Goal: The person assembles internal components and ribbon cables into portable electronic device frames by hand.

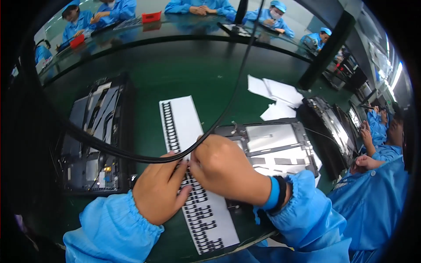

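A long white backing sheet (222,219) lies slantwise in front of me, carrying rows of small black die-cut stickers (170,127). My left hand (158,190) rests on its left edge, fingers stretched out and thumb spread toward the lower rows. Close against those fingertips, my right hand (223,168) is closed in a pinch over the middle of the sheet. Whatever is between its fingertips is hidden. Just beyond my right hand lies an opened device panel (274,138) with silver plates and black strips. A blue band and a black band circle my right wrist.
Another opened black device panel (94,136) lies on the green table (175,74) at the left. White papers (276,94) lie at the back right, near more panels (329,127). Black cables (144,158) loop across the view. Co-workers in blue sit opposite and at the right.
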